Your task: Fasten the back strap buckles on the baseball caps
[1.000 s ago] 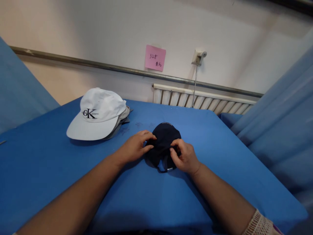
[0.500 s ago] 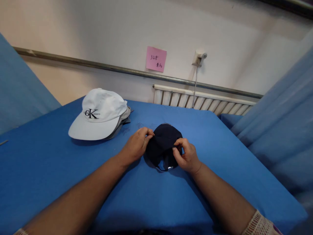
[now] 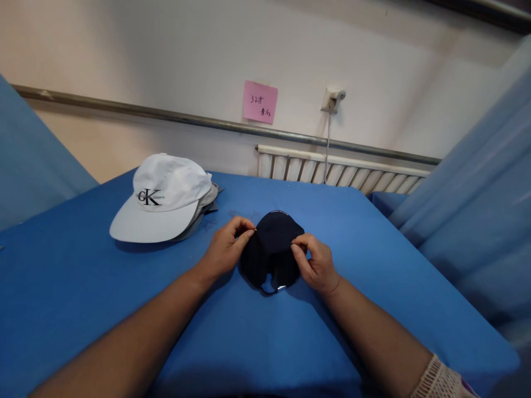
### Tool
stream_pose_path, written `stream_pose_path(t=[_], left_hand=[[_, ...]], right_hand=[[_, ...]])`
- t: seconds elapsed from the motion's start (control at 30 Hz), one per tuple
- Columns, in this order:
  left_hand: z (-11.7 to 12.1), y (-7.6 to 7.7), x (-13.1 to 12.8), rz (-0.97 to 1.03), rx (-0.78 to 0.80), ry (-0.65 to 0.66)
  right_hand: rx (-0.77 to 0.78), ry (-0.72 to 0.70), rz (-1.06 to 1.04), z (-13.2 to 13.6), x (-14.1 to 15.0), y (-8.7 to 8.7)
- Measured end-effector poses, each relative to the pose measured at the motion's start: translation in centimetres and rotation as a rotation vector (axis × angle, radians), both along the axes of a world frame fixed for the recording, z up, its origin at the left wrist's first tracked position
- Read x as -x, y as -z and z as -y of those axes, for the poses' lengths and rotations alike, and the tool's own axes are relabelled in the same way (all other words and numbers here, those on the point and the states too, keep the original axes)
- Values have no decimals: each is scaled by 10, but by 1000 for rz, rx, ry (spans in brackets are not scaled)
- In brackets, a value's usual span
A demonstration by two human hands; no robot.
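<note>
A dark navy cap rests on the blue-covered table, its back opening and strap with a shiny buckle toward me. On the cap's left side my left hand pinches the fabric between thumb and fingers. My right hand pinches the cap's right side in the same way. Left of my hands sits a white cap with black "CK" lettering, its brim pointing left and toward me. Grey caps show partly beneath it.
A white radiator stands behind the table's far edge. Above it a metal rail crosses the wall, near a pink note and a plugged-in socket. Blue curtains hang on both sides.
The top of the navy cap looks smoother and rounder between my hands. Both hands keep their pinch on it. The whole view has shifted slightly.
</note>
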State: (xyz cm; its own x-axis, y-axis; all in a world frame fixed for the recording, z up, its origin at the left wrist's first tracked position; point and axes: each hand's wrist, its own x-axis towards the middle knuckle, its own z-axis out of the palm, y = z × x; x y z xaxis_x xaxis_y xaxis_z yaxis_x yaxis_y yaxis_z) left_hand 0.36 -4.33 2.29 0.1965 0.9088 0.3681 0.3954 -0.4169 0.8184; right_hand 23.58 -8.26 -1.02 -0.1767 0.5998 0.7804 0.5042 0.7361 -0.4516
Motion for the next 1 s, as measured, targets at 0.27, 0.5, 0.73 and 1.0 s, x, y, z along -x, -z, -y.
stream_pose_path(t=[0.27,0.5,0.73,1.0], left_hand=[[2,-6,0,-27,13,-86],[-7,-6,9,-125,-28,-220],[-4,-8,6,-185,-29,-199],[-7,-5,8,-179,-20,-194]], right_hand=[[124,145,-108,-9,-14,1],[411,79,399,-8,1,1],[550,188,660,-11,18,8],[487,159,580,-10,16,10]])
